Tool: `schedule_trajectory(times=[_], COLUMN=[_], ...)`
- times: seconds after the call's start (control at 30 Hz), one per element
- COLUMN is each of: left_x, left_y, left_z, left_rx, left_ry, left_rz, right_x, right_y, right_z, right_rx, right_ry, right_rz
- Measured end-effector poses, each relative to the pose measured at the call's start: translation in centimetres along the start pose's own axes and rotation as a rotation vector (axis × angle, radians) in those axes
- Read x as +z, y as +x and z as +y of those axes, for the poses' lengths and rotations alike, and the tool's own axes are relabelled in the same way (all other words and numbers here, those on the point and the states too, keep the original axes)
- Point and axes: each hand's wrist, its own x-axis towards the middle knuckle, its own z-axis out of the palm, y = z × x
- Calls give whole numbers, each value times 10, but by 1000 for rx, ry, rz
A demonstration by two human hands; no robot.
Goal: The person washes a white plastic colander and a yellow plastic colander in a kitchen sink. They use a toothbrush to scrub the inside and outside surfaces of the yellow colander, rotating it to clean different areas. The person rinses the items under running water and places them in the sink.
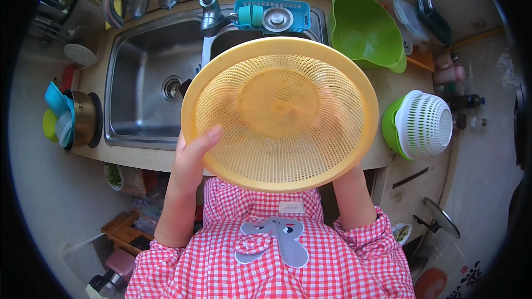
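Note:
A yellow plastic mesh colander (278, 153) is tilted with its open side towards me, above the sink's front edge. My left hand (195, 149) grips its left rim, the thumb inside the bowl and the fingers behind it. My right hand (349, 176) is behind the right side of the colander and holds it from the outside. Its fingers show only faintly through the mesh. No food shows inside the colander. Behind it is a stainless steel double sink (141, 58), with the right basin mostly hidden.
A chrome faucet (211, 14) rises behind the sink beside a blue basket (305, 14). To the right stand a green basin (361, 29) and a white strainer (428, 124) on a green bowl. A metal pot (85, 118) is at left, a glass lid (442, 218) at lower right.

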Motion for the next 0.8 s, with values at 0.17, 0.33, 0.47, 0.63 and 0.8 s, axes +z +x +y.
schedule_trajectory(times=[0.17, 0.33, 0.47, 0.63, 0.8], left_x=[9, 13, 10, 1, 20], left_y=[6, 13, 30, 64, 68], left_z=[-5, -6, -16, -58, -76], left_rx=[180, 282, 371, 518, 423], left_ry=[31, 85, 292, 683, 971], left_rz=[75, 108, 244, 340, 149], right_x=[2, 8, 2, 7, -20], right_y=[-2, -13, -13, -6, -4], right_z=[-1, -5, 3, 31, 66], right_rx=[5, 3, -4, -10, -95], right_ry=[17, 47, 64, 64, 119], right_rz=[13, 49, 71, 254, 383])
